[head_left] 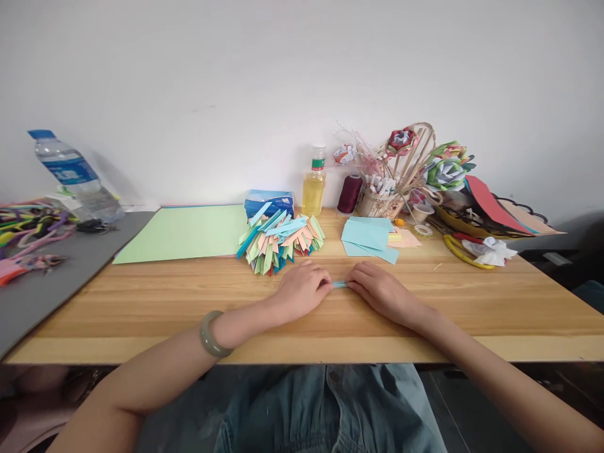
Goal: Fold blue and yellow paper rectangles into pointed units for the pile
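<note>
Between my two hands lies a narrow folded strip of light blue paper (340, 285), low over the wooden table. My left hand (304, 286), with a green bangle on the wrist, pinches its left end. At its right end, the fingers of my right hand (377, 288) are closed on the strip. Just beyond my left hand is a heap of folded paper strips (278, 242) in green, blue, peach and teal. Behind my right hand sits a small stack of light blue paper sheets (367, 234).
Large green paper sheets (189, 233) lie at the left. Along the wall stand a tissue pack (268, 202), an oil bottle (314, 185), a thread spool (350, 194) and a basket of sticks (380, 204). A water bottle (70, 170) leans at far left. Yellow-handled scissors (465, 253) lie right.
</note>
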Motion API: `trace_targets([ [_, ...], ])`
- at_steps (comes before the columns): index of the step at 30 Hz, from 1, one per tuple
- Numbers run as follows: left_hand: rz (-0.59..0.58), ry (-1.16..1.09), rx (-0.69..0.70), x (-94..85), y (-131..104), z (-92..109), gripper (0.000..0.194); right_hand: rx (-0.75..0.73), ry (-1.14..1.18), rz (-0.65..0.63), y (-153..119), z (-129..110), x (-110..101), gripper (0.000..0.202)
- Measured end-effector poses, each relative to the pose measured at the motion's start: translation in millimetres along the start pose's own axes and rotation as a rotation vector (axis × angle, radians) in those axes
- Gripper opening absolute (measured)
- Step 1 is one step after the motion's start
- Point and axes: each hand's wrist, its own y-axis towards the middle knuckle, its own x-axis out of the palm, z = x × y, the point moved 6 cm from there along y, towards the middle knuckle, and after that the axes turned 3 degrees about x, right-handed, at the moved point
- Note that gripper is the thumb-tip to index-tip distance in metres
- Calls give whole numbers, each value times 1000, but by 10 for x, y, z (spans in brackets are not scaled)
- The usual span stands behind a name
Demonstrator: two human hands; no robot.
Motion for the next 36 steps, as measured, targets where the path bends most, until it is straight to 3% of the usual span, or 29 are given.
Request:
trace_targets([
  [4,-13,-97,-126,23,18,-68,10,12,-32,-6,50,33,-6,21],
  [9,-20,-85,-184,52,21,-54,13,62,-90,-36,95,89,6,19],
  [18,-39,23,-220,70,25,-70,12,142,-74,-55,113,122,37,13],
  [29,-33,35,-163,44,6,-43,8,250,-17,-14,64,258,65,11],
  [36,-43,-56,-222,55,3,-215,12,275,-20,-12,-36,402,39,12],
])
